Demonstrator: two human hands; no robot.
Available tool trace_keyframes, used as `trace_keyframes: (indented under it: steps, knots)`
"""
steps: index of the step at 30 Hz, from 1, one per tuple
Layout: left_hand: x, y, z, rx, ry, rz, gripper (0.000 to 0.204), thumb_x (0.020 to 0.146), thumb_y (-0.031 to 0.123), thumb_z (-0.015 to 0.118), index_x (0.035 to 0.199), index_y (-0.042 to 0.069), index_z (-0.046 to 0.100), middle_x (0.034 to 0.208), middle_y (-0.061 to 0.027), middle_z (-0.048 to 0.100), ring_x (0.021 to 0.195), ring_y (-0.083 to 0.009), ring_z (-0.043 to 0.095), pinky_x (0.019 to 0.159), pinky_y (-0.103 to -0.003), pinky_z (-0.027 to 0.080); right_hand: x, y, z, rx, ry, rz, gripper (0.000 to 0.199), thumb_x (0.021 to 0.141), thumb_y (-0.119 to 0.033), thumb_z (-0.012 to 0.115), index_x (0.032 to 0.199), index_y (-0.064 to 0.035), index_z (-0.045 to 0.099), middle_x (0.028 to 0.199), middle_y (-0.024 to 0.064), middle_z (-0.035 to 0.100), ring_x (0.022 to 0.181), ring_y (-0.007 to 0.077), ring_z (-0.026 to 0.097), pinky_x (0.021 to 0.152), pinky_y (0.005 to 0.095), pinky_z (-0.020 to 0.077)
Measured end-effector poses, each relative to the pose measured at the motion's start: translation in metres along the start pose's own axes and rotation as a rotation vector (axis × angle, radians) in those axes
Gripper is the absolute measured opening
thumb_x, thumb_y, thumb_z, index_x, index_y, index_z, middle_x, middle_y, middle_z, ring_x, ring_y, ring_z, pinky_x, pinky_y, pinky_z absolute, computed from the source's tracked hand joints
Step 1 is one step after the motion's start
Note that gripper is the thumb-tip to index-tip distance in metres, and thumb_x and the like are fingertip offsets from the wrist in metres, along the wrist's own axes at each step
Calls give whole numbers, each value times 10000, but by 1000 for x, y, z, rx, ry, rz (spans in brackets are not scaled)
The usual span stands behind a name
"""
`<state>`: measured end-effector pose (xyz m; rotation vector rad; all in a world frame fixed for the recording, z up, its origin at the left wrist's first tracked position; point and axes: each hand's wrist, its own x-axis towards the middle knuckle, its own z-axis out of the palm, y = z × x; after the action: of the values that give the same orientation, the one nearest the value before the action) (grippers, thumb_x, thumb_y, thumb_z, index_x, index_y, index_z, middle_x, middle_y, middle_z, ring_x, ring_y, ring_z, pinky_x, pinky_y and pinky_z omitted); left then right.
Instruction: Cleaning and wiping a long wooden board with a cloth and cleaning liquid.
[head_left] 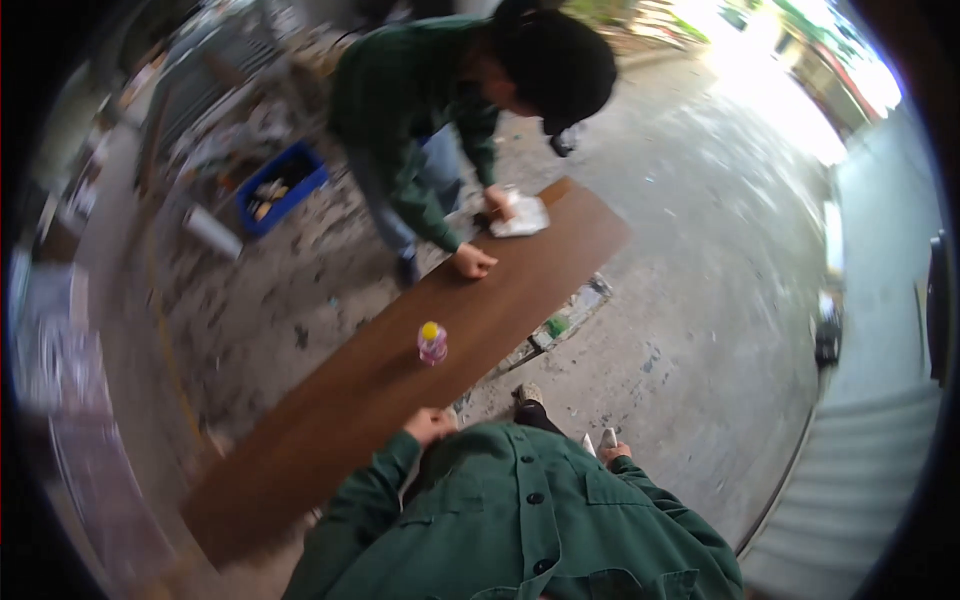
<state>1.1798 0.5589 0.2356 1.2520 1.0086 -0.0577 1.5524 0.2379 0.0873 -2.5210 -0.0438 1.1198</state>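
A long brown board (370,400) lies slantwise in front of me. At its near edge is my left hand (430,426), its fingers curled; whether anything is in them is hidden. My right hand (616,453) hangs low beside my body, away from the board, closed round a pale object (608,438) with a narrow tip, too small to make out. On the board stands a clear bottle (432,347) of pink liquid with a yellow cap. Across from me a person in a green shirt presses a white cloth (522,215) on the board's far end with one hand, the other resting as a fist.
Under the board shows a stand (570,320) with a green thing on it. A blue crate (282,187) of odds and ends and a white roll (213,232) lie on the stained concrete floor at left. A corrugated pale metal wall (860,440) runs along the right.
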Motion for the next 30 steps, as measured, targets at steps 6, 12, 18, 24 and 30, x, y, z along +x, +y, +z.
trace_keyframes:
  steps: [6,12,18,24,30]
  knots:
    - [39,56,3,-96,1022,406,222,702,237,650,662,36,565,550,-10,508,532,-74,470,528,-232,394,130,-59,-91,28,112,-307,335,638,-266,650,854,-14,610,727,108,616,685,189,585,620,331,449]
    - [61,80,10,304,1270,222,468,639,378,667,986,85,555,823,-91,557,801,-230,534,651,-340,440,133,-155,-116,-76,13,-438,305,660,-216,633,905,-38,598,776,87,618,704,177,584,646,307,453]
    - [86,97,7,509,1116,-239,581,650,461,600,1149,199,457,1200,-144,405,1029,-274,470,782,-398,420,154,-147,-103,4,-89,-507,292,639,-204,617,887,-50,605,762,83,622,717,168,586,654,305,455]
    - [99,102,10,593,1205,-186,449,636,409,635,997,168,519,988,-110,521,905,-282,523,706,-407,441,181,-73,-97,-96,-60,-343,353,602,-274,647,891,-73,617,795,96,625,756,215,597,688,319,457]
    - [99,102,23,607,1240,-232,426,612,431,628,900,147,494,1013,-129,519,865,-289,545,659,-417,451,182,-61,-126,-171,-66,-232,378,596,-295,666,897,-71,617,814,100,622,766,224,597,687,328,457]
